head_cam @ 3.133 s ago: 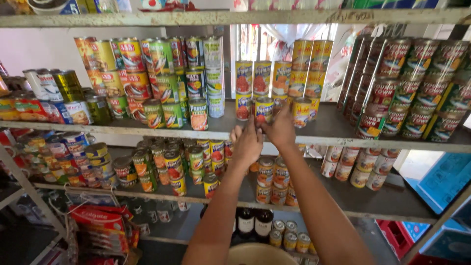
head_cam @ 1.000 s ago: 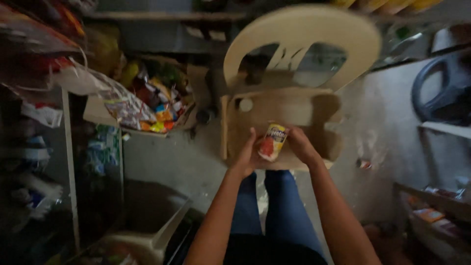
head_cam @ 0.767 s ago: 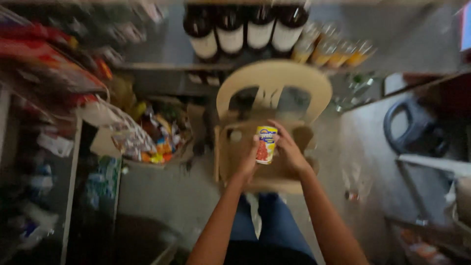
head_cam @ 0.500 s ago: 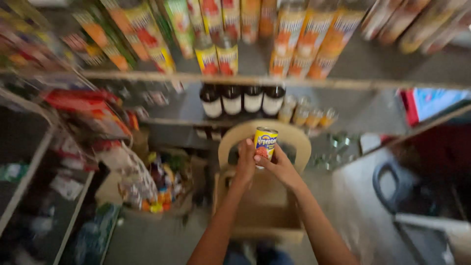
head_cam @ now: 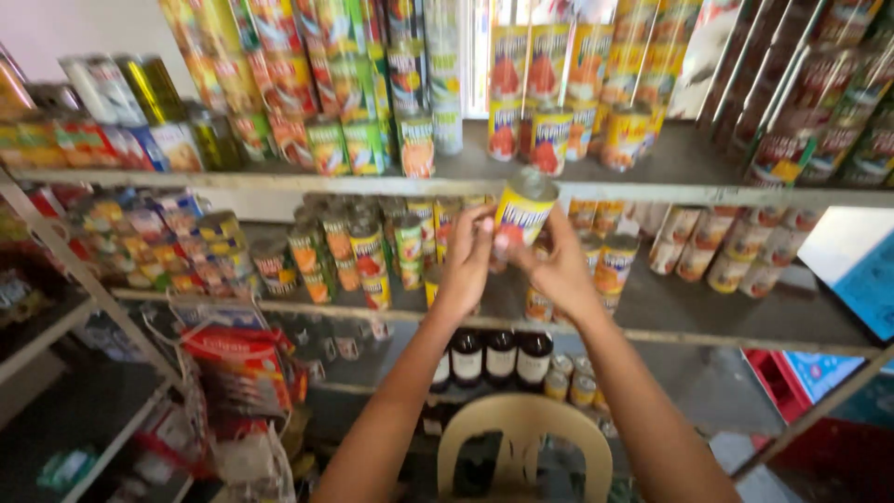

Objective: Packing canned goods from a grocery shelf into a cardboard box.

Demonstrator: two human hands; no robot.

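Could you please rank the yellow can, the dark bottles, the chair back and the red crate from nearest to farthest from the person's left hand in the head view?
From the left hand:
1. Yellow can, held in the fingers, just right of it.
2. Dark bottles, on the shelf below.
3. Chair back, lower still.
4. Red crate, far lower right.

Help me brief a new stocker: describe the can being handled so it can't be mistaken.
Find the grey shelf under the top stacks of cans. In front of its edge, left hand and right hand hold a yellow can. It alone is off the shelves, tilted.
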